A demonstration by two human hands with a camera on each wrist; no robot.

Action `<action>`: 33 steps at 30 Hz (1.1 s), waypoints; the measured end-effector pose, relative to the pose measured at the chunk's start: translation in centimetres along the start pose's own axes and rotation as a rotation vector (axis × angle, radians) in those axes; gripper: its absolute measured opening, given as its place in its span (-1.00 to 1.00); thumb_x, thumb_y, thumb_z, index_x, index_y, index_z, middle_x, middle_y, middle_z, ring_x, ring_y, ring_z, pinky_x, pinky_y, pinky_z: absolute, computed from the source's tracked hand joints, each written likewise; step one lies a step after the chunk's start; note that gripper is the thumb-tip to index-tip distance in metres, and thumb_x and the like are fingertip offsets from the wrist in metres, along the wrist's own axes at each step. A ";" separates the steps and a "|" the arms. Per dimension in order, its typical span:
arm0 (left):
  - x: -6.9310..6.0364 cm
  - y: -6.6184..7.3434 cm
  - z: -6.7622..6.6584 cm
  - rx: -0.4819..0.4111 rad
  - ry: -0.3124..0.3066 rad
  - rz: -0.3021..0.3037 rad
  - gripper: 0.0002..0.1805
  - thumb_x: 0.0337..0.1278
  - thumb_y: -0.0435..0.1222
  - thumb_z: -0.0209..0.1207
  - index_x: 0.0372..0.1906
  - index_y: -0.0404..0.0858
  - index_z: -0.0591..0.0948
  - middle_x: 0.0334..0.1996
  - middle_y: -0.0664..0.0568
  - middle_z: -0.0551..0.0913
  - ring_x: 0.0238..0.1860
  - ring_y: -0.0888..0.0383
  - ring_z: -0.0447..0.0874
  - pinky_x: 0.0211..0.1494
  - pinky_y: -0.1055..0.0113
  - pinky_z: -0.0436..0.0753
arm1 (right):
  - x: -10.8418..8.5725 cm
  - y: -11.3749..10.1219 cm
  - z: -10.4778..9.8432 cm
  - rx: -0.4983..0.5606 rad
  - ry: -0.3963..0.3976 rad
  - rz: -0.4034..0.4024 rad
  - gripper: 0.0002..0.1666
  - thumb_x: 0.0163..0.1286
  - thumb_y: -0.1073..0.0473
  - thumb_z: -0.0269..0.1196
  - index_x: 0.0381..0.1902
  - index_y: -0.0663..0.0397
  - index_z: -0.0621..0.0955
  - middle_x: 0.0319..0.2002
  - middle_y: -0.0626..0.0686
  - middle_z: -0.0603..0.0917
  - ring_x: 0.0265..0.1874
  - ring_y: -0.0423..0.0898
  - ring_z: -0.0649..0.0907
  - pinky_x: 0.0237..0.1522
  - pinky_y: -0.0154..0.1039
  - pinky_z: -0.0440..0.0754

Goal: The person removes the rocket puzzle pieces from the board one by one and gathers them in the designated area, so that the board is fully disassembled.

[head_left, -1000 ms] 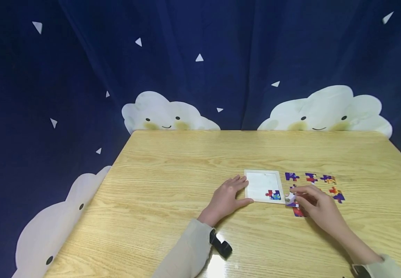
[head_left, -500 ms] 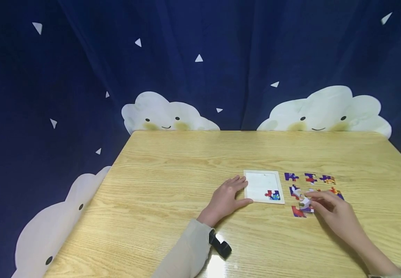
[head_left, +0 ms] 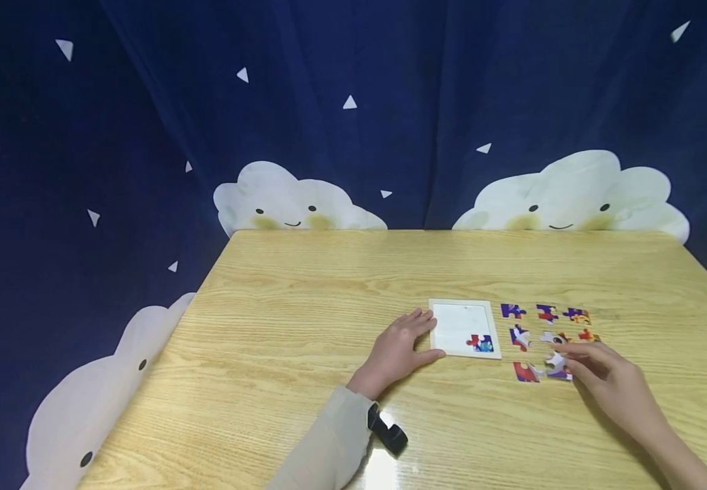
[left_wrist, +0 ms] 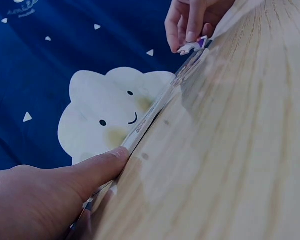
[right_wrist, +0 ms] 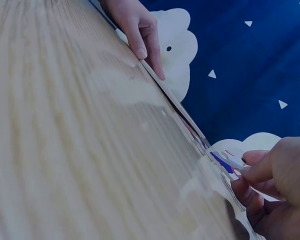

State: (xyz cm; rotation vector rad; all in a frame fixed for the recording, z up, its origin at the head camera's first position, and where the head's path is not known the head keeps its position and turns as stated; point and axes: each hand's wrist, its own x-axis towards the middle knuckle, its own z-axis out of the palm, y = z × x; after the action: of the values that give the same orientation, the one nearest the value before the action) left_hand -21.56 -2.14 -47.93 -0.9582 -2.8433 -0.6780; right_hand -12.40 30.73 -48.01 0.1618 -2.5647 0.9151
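My left hand (head_left: pixel 397 347) rests at the left edge of a square white puzzle tray (head_left: pixel 458 320), fingers extended and thumb at its near corner. In the tray's near right corner lie joined red and blue puzzle pieces (head_left: pixel 482 344). My right hand (head_left: pixel 619 388) pinches a white and purple puzzle piece (head_left: pixel 555 366) between thumb and fingers, low over the table right of the tray. In the right wrist view this puzzle piece (right_wrist: pixel 224 162) is tilted. Close to its left lies a red puzzle piece (head_left: pixel 526 371).
Several loose puzzle pieces lie in rough rows right of the tray, among them a purple one (head_left: pixel 513 311) and a red and purple one (head_left: pixel 546 313). My right fingers partly cover others. The wooden table (head_left: pixel 304 299) meets a dark blue curtain (head_left: pixel 329 122) at the back.
My right hand has carried the white and purple puzzle piece rightward, from beside the tray's near right corner to right of the red piece. The left hand and tray have stayed put.
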 end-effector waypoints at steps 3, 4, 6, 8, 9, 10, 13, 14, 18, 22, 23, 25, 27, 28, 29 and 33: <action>0.0 -0.1 0.1 0.003 0.001 0.001 -0.32 0.20 0.14 0.20 0.33 -0.12 0.49 0.41 0.10 0.41 0.48 0.12 0.30 0.52 0.18 0.35 | -0.1 0.2 -0.1 0.013 0.014 -0.020 -0.71 0.20 0.45 0.34 -0.11 0.16 0.71 -0.16 -0.76 0.41 -0.17 -0.87 0.37 -0.21 -0.88 0.40; 0.0 -0.1 0.1 0.004 0.001 0.001 -0.32 0.20 0.14 0.20 0.33 -0.12 0.49 0.41 0.10 0.41 0.48 0.12 0.29 0.52 0.18 0.35 | -0.1 0.3 -0.1 0.013 0.018 -0.025 -0.70 0.19 0.45 0.34 -0.11 0.16 0.71 -0.15 -0.76 0.41 -0.17 -0.87 0.37 -0.20 -0.89 0.40; 0.1 -0.1 0.1 0.002 0.000 0.000 -0.32 0.20 0.14 0.20 0.33 -0.12 0.49 0.41 0.10 0.41 0.48 0.12 0.29 0.52 0.18 0.35 | -0.2 0.4 -0.2 0.012 0.021 -0.029 -0.69 0.18 0.46 0.34 -0.10 0.16 0.71 -0.15 -0.76 0.41 -0.15 -0.88 0.36 -0.19 -0.89 0.39; 0.1 -0.1 0.2 0.000 -0.002 0.000 -0.32 0.20 0.14 0.20 0.33 -0.12 0.49 0.41 0.10 0.40 0.49 0.12 0.29 0.53 0.18 0.34 | -0.2 0.6 -0.3 0.000 0.016 -0.020 -0.69 0.18 0.44 0.35 -0.10 0.12 0.71 -0.16 -0.75 0.42 -0.15 -0.88 0.35 -0.20 -0.90 0.38; 0.1 -0.1 0.2 0.000 -0.004 -0.001 -0.32 0.20 0.14 0.20 0.33 -0.12 0.49 0.41 0.10 0.40 0.49 0.12 0.28 0.53 0.18 0.34 | -0.2 0.7 -0.3 -0.008 0.015 -0.013 -0.69 0.18 0.42 0.36 -0.10 0.10 0.71 -0.17 -0.74 0.43 -0.15 -0.89 0.34 -0.20 -0.90 0.37; 0.1 -0.1 0.1 -0.001 -0.006 -0.001 -0.32 0.20 0.14 0.20 0.33 -0.12 0.49 0.41 0.10 0.40 0.49 0.12 0.28 0.53 0.19 0.33 | -0.2 0.8 -0.4 -0.017 0.012 -0.005 -0.69 0.19 0.41 0.36 -0.10 0.09 0.71 -0.18 -0.73 0.43 -0.16 -0.89 0.34 -0.21 -0.90 0.37; 0.1 0.0 0.1 -0.003 -0.012 -0.005 -0.32 0.20 0.14 0.20 0.34 -0.12 0.48 0.42 0.10 0.40 0.49 0.13 0.28 0.54 0.19 0.33 | -0.4 1.1 -0.6 -0.025 0.008 0.010 -0.70 0.20 0.41 0.35 -0.09 0.08 0.72 -0.20 -0.70 0.44 -0.17 -0.89 0.33 -0.23 -0.90 0.38; 0.1 0.0 0.1 -0.004 -0.014 -0.006 -0.32 0.20 0.14 0.20 0.34 -0.12 0.48 0.42 0.10 0.40 0.49 0.13 0.28 0.54 0.19 0.32 | -0.4 1.1 -0.7 -0.023 0.008 0.014 -0.70 0.21 0.41 0.35 -0.09 0.10 0.71 -0.21 -0.70 0.44 -0.17 -0.89 0.33 -0.23 -0.90 0.38; 0.0 0.1 0.0 -0.007 -0.019 -0.014 -0.32 0.20 0.14 0.20 0.34 -0.12 0.48 0.42 0.11 0.40 0.49 0.13 0.28 0.53 0.19 0.33 | -0.6 1.2 -0.8 -0.010 0.005 0.019 -0.72 0.23 0.42 0.33 -0.09 0.15 0.70 -0.19 -0.74 0.41 -0.14 -0.90 0.32 -0.23 -0.90 0.38; 0.0 0.1 0.0 -0.013 -0.019 -0.023 -0.32 0.20 0.14 0.20 0.34 -0.11 0.48 0.42 0.11 0.40 0.49 0.12 0.28 0.52 0.17 0.35 | -0.6 1.2 -0.9 -0.011 0.005 0.015 -0.73 0.23 0.41 0.33 -0.10 0.15 0.70 -0.19 -0.74 0.41 -0.14 -0.90 0.31 -0.23 -0.91 0.36; 0.0 0.0 0.0 -0.015 -0.018 -0.023 -0.32 0.20 0.14 0.20 0.34 -0.11 0.48 0.42 0.11 0.40 0.49 0.12 0.28 0.52 0.17 0.35 | -0.6 1.2 -0.9 -0.011 0.007 0.013 -0.73 0.23 0.41 0.34 -0.10 0.15 0.70 -0.19 -0.74 0.41 -0.14 -0.91 0.31 -0.23 -0.91 0.37; 0.0 0.0 0.0 -0.013 -0.017 -0.021 -0.32 0.20 0.14 0.20 0.34 -0.11 0.48 0.41 0.11 0.40 0.49 0.12 0.28 0.52 0.18 0.36 | -0.6 1.2 -0.9 -0.013 0.010 0.010 -0.74 0.23 0.40 0.34 -0.10 0.15 0.70 -0.19 -0.75 0.41 -0.14 -0.91 0.31 -0.23 -0.91 0.36; 0.0 0.0 0.0 -0.011 -0.014 -0.020 -0.32 0.20 0.14 0.20 0.34 -0.10 0.48 0.41 0.11 0.40 0.49 0.13 0.29 0.52 0.18 0.36 | -0.6 1.3 -0.9 -0.012 0.011 0.010 -0.75 0.24 0.39 0.33 -0.10 0.16 0.70 -0.19 -0.76 0.40 -0.14 -0.91 0.31 -0.24 -0.91 0.36; 0.0 0.0 0.0 -0.008 -0.013 -0.018 -0.32 0.20 0.15 0.20 0.34 -0.10 0.48 0.41 0.11 0.41 0.49 0.13 0.29 0.52 0.18 0.35 | -0.6 1.3 -0.9 -0.013 0.012 0.012 -0.75 0.24 0.39 0.34 -0.11 0.16 0.70 -0.19 -0.76 0.40 -0.14 -0.91 0.31 -0.24 -0.91 0.36; 0.0 0.0 0.0 -0.008 -0.013 -0.018 -0.32 0.20 0.15 0.20 0.34 -0.10 0.48 0.41 0.11 0.40 0.49 0.12 0.29 0.52 0.18 0.35 | -0.6 1.3 -0.9 -0.014 0.011 0.013 -0.75 0.24 0.38 0.33 -0.10 0.16 0.70 -0.19 -0.76 0.40 -0.14 -0.91 0.31 -0.24 -0.91 0.36; 0.0 0.0 0.0 -0.006 -0.011 -0.016 -0.31 0.20 0.15 0.19 0.34 -0.11 0.48 0.42 0.11 0.40 0.49 0.12 0.28 0.52 0.18 0.35 | -0.6 1.3 -0.8 -0.021 0.003 0.026 -0.75 0.24 0.37 0.34 -0.11 0.13 0.71 -0.21 -0.75 0.41 -0.16 -0.91 0.31 -0.25 -0.90 0.37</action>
State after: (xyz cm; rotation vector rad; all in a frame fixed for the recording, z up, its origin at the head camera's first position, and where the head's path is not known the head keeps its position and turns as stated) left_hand -21.57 -2.14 -47.96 -0.9441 -2.8636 -0.6850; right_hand -11.90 32.22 -48.46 0.1215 -2.5788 0.8965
